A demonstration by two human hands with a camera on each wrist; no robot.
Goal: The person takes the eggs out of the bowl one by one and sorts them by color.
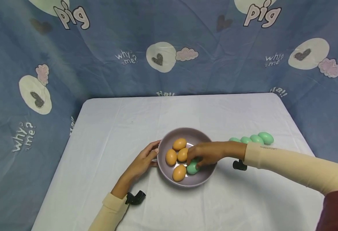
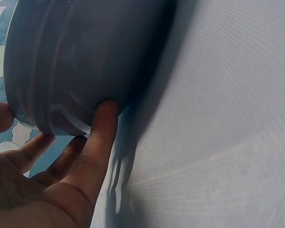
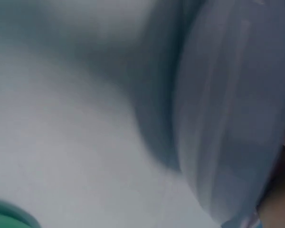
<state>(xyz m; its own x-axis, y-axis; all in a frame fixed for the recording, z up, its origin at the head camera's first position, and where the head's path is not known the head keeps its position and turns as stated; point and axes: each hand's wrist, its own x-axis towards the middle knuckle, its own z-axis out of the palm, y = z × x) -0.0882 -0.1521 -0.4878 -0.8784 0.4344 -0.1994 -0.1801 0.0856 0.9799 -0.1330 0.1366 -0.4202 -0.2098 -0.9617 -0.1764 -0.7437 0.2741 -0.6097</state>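
A: Green egg (image 1: 192,168) now: where?

B: Inside the bowl (image 1: 187,183), toward its near right, just beside an orange egg (image 1: 179,173). Held from above by the right hand (image 1: 207,152), fingers bent round it, barely parted. Exact fingertip contact impossible to tell; hidden in the right wrist view.

A: And the left hand (image 1: 140,163)?

B: Against the bowl's left side, fingers loosely extended and spread, touching the outer wall without wrapping it.

A: Anything else about?

B: Four orange eggs in all, in the bowl's left half. More green eggs (image 1: 266,138) on the table (image 1: 122,128), well apart from the bowl's right side, partly hidden behind the right sleeve (image 1: 287,165).

A: How to handle that green egg?

B: Probably light and stiff, smooth enough to slip or roll. Real shell or plastic: can't tell, so best treated as fragile. Best pinched across the widest part, thumb opposite fingers, without squeezing hard.

A: And the bowl?

B: Likely rigid and slick; best steadied low on the outer wall.
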